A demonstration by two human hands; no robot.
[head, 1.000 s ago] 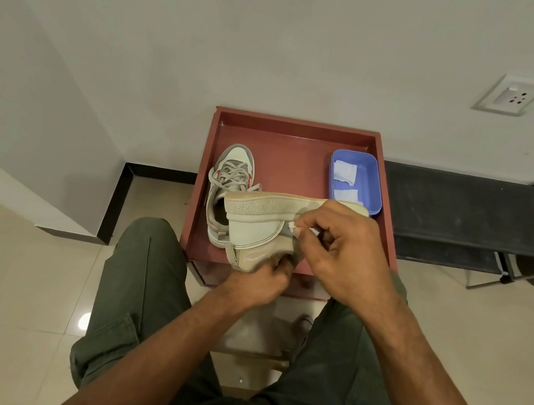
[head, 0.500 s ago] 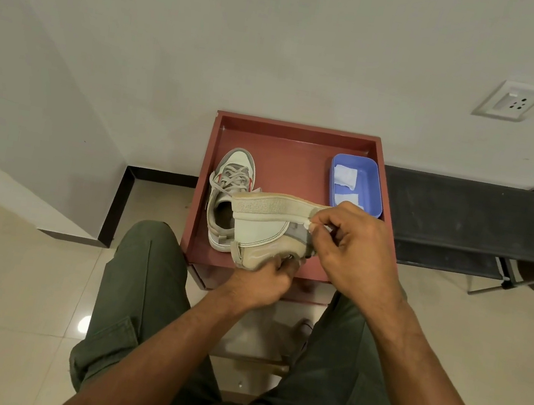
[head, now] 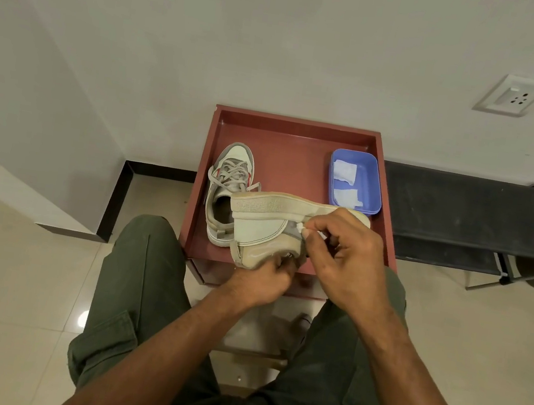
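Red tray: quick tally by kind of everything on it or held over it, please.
Shoes: 2, the lying shoe in the red tray, the held shoe gripped by the left hand.
Blue tub: 1.
White wipes: 3, two tub wipes inside it, one pinched wipe in the right hand.
Total: 6.

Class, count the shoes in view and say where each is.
2. One laced shoe stands at the left of the red tray. The held shoe is on its side over the tray's near edge, gripped by the left hand; the right hand pinches a wipe.
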